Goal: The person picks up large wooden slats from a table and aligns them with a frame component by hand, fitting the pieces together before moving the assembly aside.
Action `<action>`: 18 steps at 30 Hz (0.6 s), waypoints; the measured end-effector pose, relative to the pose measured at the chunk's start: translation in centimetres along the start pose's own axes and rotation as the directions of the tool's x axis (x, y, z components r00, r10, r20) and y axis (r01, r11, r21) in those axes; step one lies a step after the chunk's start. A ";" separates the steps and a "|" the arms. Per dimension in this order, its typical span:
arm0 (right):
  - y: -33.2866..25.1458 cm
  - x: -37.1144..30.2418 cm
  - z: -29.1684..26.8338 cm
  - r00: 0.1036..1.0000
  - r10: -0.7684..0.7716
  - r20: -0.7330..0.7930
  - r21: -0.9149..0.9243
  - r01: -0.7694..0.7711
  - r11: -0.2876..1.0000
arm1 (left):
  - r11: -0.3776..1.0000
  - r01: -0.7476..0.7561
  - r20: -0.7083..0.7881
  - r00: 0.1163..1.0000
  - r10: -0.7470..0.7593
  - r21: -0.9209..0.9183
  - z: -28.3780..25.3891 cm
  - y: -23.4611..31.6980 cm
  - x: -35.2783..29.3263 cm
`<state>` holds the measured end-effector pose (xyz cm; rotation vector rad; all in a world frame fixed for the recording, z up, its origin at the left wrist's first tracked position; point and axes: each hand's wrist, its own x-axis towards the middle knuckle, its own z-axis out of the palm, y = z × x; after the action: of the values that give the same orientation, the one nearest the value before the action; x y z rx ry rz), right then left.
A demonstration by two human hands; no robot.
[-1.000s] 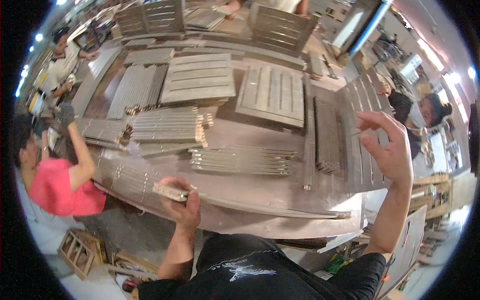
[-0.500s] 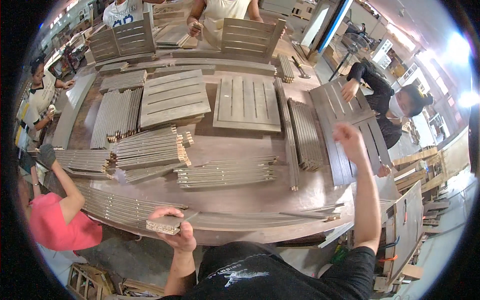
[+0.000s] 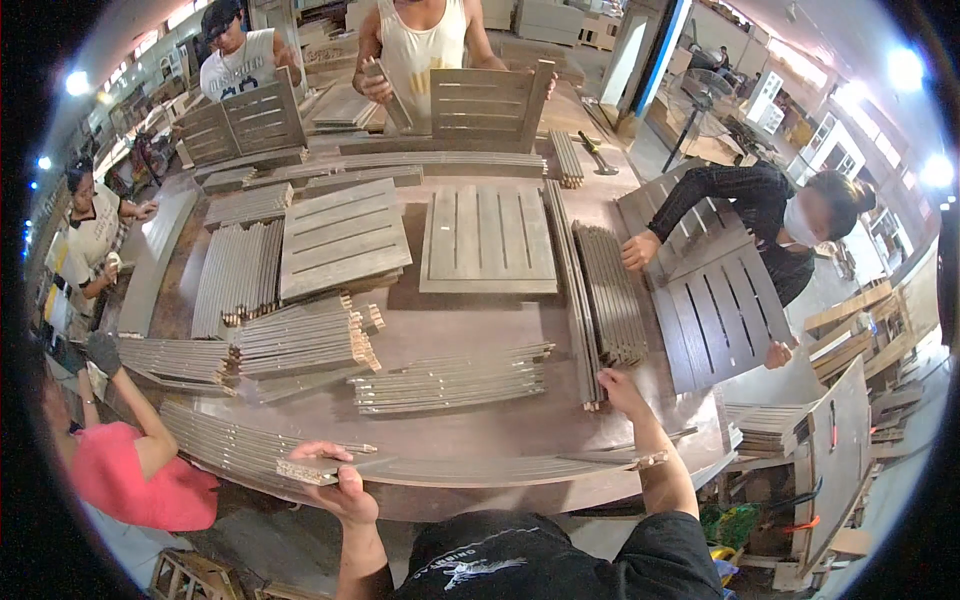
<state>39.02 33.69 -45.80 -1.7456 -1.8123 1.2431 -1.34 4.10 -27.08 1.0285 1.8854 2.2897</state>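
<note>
My left hand [image 3: 345, 495] is closed around a flat grey-brown wooden piece [image 3: 305, 470] with a pale, rough end, held over the table's near edge. How far this piece reaches to the right is hard to make out against the long slats behind it. My right hand [image 3: 627, 393] is at the near end of a narrow row of long wooden slats [image 3: 572, 300], fingers bent and closed on the slat at its right edge. Just beyond that hand lies a bundle of darker slats [image 3: 610, 295].
Two slatted panels [image 3: 488, 240] [image 3: 345, 240] lie mid-table, with slat stacks [image 3: 450, 380] nearer me. At right, a masked co-worker [image 3: 790, 235] handles a slatted panel [image 3: 720, 320]. Others stand at the far and left sides. A hammer [image 3: 598, 155] lies at the far right.
My right hand has come down and left, from beside the co-worker's panel to the slat ends. My left hand keeps its piece, slightly lower. The co-worker's hand has moved left off the panel.
</note>
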 end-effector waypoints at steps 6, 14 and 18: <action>3.0 1.6 1.4 0.974 -0.145 -0.176 -0.032 0.142 0.989 | 0.999 0.037 -0.003 0.999 -0.037 -0.012 0.6 0.5 0.2; 0.9 -0.3 1.8 0.889 -0.349 -0.297 -0.216 0.294 0.931 | 0.999 0.037 0.029 0.999 -0.036 -0.035 0.5 -0.9 0.5; -3.2 -2.6 0.0 0.999 -0.039 -0.017 -0.082 0.038 0.996 | 0.999 0.021 0.034 0.999 -0.020 -0.041 1.1 -0.6 1.1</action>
<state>37.55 31.75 -42.54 -1.7502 -1.9026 1.1495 -1.92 5.63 -27.06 1.0317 1.8190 2.2756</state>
